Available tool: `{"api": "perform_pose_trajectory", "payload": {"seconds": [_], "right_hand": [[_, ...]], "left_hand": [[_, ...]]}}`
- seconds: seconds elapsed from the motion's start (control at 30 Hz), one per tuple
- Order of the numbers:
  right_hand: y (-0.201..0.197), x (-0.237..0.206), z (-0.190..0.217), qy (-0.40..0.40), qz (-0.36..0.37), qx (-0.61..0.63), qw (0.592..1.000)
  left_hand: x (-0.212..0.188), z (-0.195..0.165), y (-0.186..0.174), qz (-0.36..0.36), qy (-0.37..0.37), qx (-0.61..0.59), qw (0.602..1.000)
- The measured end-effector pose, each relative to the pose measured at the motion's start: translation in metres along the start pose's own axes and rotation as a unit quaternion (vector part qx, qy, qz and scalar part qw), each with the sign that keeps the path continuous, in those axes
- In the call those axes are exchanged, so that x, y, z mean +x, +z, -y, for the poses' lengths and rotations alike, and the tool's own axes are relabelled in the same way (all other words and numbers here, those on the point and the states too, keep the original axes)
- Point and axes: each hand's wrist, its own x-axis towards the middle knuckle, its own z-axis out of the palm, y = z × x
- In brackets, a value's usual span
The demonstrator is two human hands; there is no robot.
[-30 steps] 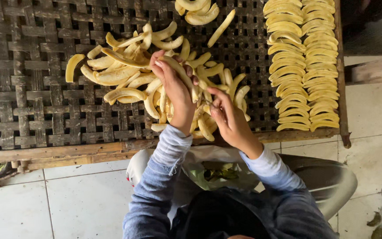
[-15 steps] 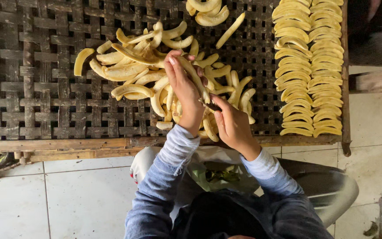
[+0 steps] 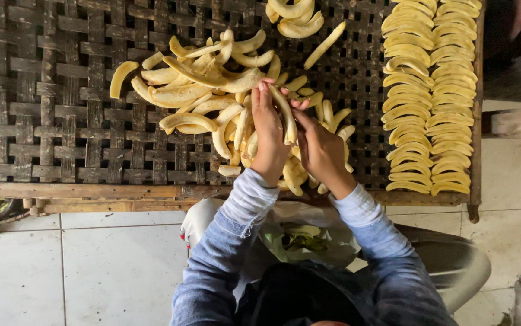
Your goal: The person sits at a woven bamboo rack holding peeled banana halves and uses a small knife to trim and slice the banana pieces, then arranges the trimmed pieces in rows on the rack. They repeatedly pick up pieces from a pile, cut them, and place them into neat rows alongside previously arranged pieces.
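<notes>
A loose pile of peeled yellow bananas (image 3: 200,96) lies on a dark woven bamboo tray (image 3: 49,108). My left hand (image 3: 267,133) rests on the pile's right part, fingers stretched forward, holding one long banana (image 3: 285,115) along its edge. Just to the right, my right hand (image 3: 319,148) touches the same banana near its far end, fingers curled over other pieces. Two neat columns of bananas (image 3: 432,96) lie side by side at the tray's right.
Several more bananas (image 3: 296,15) lie at the tray's far edge. The tray's wooden frame (image 3: 79,192) runs along the near side. White floor tiles (image 3: 91,265) lie below. A pale bag with green scraps (image 3: 302,235) sits on my lap.
Both hands have shifted slightly forward over the pile. The left hand has taken up a long banana and the right hand has closed in beside it.
</notes>
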Motion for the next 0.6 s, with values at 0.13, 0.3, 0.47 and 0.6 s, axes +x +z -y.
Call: {"api": "perform_pose_trajectory", "payload": {"seconds": [0.13, 0.3, 0.47, 0.6], "right_hand": [[0.004, 0.005, -0.012, -0.010, 0.016, 0.002, 1.000], [0.005, 0.008, -0.034, -0.050, 0.009, -0.029, 0.998], [0.002, 0.015, -0.053, -0.073, 0.033, -0.041, 0.996], [-0.001, 0.024, -0.064, -0.053, 0.047, -0.049, 0.996]], "left_hand": [[0.006, 0.009, -0.015, 0.022, -0.050, -0.051, 0.997], [0.011, 0.019, -0.022, 0.008, -0.152, -0.069, 0.986], [0.010, 0.020, -0.027, 0.030, -0.225, -0.058, 0.972], [0.007, 0.022, -0.030, 0.038, -0.224, -0.016, 0.974]]}}
